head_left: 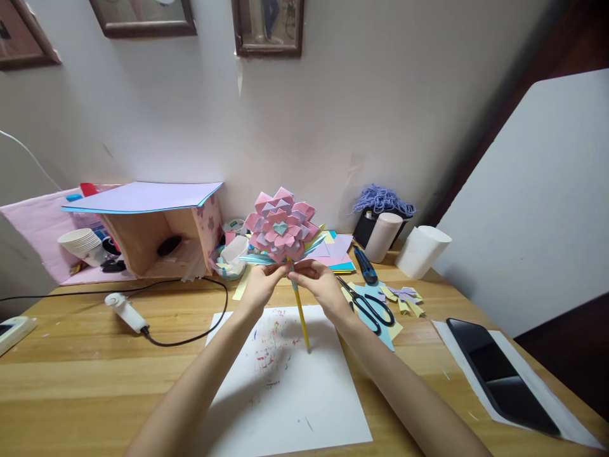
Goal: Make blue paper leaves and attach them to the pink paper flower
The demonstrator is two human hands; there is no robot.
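Note:
Both hands hold up a folded paper flower with pink and lilac petals, a pale blue centre and bluish paper leaves below the bloom. Its yellow stem slants down over a white sheet of paper marked with coloured smudges. My left hand pinches the top of the stem from the left, just under the petals. From the other side my right hand grips the same spot, thumb and fingers closed. The exact contact at the fingertips is partly hidden.
Right of the paper lie black-handled scissors, a utility knife, paper scraps and a phone. White rolls stand behind. At left are a cardboard box, paper cups and a white corded tool.

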